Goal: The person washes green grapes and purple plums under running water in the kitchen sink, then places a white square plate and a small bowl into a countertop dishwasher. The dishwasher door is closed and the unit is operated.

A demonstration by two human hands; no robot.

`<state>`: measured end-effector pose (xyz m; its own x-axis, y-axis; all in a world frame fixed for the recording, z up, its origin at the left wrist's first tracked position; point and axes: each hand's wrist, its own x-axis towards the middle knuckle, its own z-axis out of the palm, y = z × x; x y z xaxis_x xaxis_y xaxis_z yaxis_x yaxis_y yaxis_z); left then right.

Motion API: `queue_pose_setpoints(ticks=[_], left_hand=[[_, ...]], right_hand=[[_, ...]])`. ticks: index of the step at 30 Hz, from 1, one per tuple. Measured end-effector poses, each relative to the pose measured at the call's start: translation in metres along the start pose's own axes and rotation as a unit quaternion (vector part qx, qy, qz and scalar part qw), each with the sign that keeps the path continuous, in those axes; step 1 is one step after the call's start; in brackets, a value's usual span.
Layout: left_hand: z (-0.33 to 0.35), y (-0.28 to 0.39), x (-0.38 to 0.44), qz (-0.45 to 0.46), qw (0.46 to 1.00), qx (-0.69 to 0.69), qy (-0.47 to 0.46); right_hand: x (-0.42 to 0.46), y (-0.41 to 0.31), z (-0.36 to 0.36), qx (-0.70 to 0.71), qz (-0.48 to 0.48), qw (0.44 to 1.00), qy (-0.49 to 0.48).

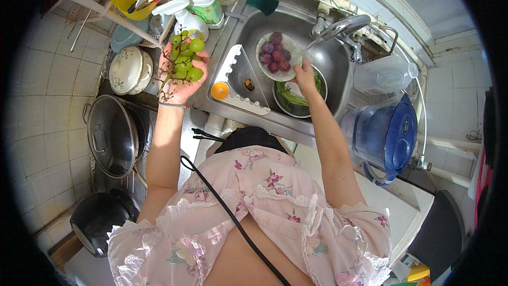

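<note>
A bunch of green grapes (183, 59) on its stem lies in my left hand (180, 85), palm up, left of the sink. My right hand (304, 77) grips the rim of a pale bowl (274, 76) of wet red-purple fruits, plums or large grapes (274, 55), over the steel sink (297, 20). Water runs from the curved faucet (349, 24) at the bowl's right edge. Below, partly hidden by my right hand and forearm, a round pot (291, 114) with green vegetables (293, 96) stands in the sink. A white corner strainer (254, 105) sits at the sink's near left corner, an orange round item (220, 91) on it.
Right of the sink stand a clear plastic jug (381, 73) and a blue water filter pitcher (397, 135). On the left are a floral lidded pot (127, 69), a glass-lidded pan (111, 135) and a spray bottle (186, 18). A dark green scouring pad (262, 3) lies on the sink's back edge.
</note>
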<state>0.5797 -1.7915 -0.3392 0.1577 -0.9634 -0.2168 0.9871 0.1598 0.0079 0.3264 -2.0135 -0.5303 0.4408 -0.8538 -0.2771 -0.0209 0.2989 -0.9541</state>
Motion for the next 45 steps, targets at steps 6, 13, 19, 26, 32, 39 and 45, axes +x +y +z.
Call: queue_pose_setpoints(ticks=[6,13,19,26,32,39,45], left_hand=[[-0.001,-0.001,0.001,-0.004,1.0,-0.004,0.009],[-0.002,0.001,-0.002,-0.005,1.0,-0.005,-0.004],[-0.002,0.003,-0.003,-0.005,1.0,-0.014,0.003],[-0.003,0.0,0.002,-0.008,1.0,-0.011,-0.001],[-0.004,-0.003,0.004,-0.008,1.0,-0.006,0.001],[-0.003,-0.001,0.002,-0.007,1.0,-0.01,-0.002],[-0.002,0.002,-0.003,0.004,1.0,-0.011,0.002]], right_hand=[[-0.006,0.018,0.009,0.045,0.026,0.997,-0.061],[-0.002,0.012,0.013,-0.041,-0.013,0.999,0.007],[-0.009,0.014,0.003,-0.088,0.011,0.996,0.016],[-0.022,0.005,-0.006,0.034,0.108,0.994,-0.006],[-0.03,-0.012,-0.007,0.105,0.15,0.983,-0.02],[-0.032,-0.024,-0.003,0.167,0.114,0.974,-0.102],[-0.035,-0.019,-0.008,0.199,0.078,0.975,-0.061]])
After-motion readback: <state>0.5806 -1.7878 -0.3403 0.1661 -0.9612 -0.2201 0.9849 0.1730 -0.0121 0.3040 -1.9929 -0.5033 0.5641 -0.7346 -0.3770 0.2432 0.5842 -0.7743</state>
